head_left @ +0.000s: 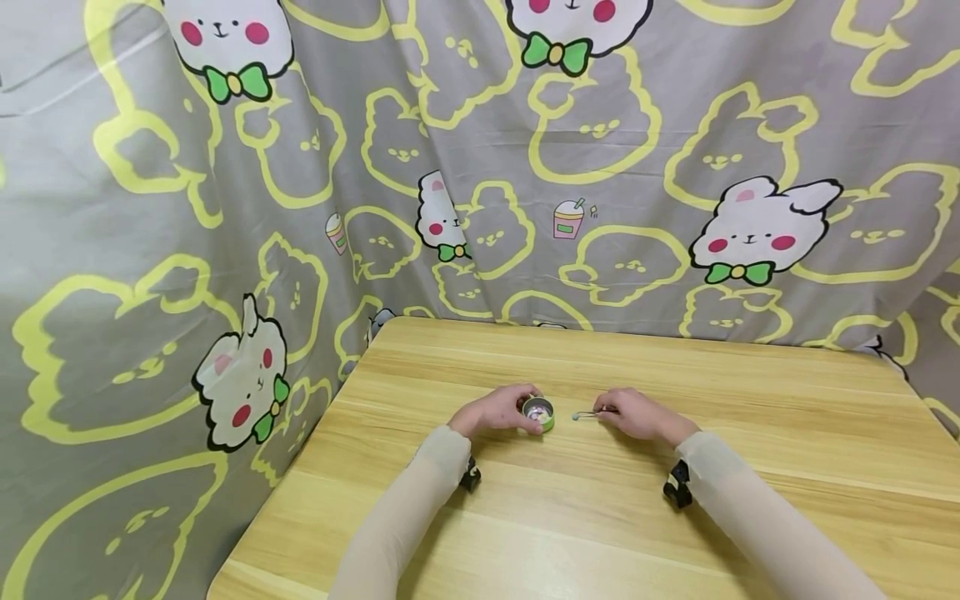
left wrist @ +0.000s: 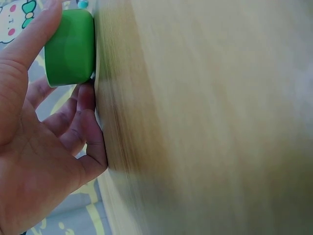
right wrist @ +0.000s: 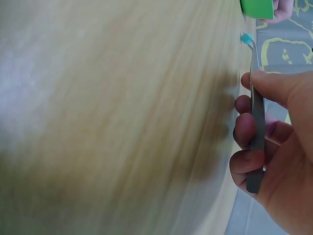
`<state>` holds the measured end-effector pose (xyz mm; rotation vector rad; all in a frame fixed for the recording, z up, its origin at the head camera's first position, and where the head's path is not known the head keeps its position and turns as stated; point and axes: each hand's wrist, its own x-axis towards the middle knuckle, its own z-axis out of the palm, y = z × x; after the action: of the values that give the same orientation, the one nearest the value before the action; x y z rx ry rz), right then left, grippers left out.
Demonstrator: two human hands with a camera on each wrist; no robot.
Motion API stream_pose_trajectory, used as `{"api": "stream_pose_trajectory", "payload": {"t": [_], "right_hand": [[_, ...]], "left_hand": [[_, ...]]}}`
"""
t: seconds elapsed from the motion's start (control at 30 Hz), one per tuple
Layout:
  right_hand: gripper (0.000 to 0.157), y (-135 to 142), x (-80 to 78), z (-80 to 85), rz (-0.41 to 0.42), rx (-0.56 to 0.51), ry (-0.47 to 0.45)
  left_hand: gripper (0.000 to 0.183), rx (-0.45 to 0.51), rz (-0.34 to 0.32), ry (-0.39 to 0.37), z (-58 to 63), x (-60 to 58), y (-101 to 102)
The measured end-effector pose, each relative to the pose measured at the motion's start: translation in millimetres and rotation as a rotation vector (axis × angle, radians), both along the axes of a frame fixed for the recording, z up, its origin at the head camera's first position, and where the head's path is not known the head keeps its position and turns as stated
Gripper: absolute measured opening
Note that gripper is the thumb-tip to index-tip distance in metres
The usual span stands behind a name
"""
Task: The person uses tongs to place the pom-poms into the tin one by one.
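A small round green tin (head_left: 550, 423) stands on the wooden table, with several small pale and coloured pieces (head_left: 537, 413) inside it. My left hand (head_left: 501, 410) holds the tin from its left side, thumb in front and fingers behind. In the left wrist view the tin's smooth green wall (left wrist: 71, 48) shows between thumb and fingers. To the right of the tin, my right hand (head_left: 637, 414) grips metal tweezers (right wrist: 257, 127) with bent tips. A small turquoise bead (right wrist: 246, 38) sits at the tweezer tips, close over the table and a short way from the tin.
The light wooden table (head_left: 570, 517) reaches back to a grey curtain (head_left: 480, 125) with cartoon rabbits, which also hangs along the left side. Black wrist devices (head_left: 678, 487) are strapped below both cuffs.
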<state>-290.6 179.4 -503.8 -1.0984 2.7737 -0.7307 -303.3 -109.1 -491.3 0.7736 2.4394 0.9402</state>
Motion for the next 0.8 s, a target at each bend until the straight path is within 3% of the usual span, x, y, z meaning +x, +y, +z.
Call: {"api": "stream_pose_trajectory", "payload": {"t": [0.8], "right_hand": [[0.013, 10, 5.0, 8.7, -0.053, -0.088, -0.044]], "left_hand": [[0.046, 0.011, 0.006, -0.014, 1.2, 0.2, 0]]}}
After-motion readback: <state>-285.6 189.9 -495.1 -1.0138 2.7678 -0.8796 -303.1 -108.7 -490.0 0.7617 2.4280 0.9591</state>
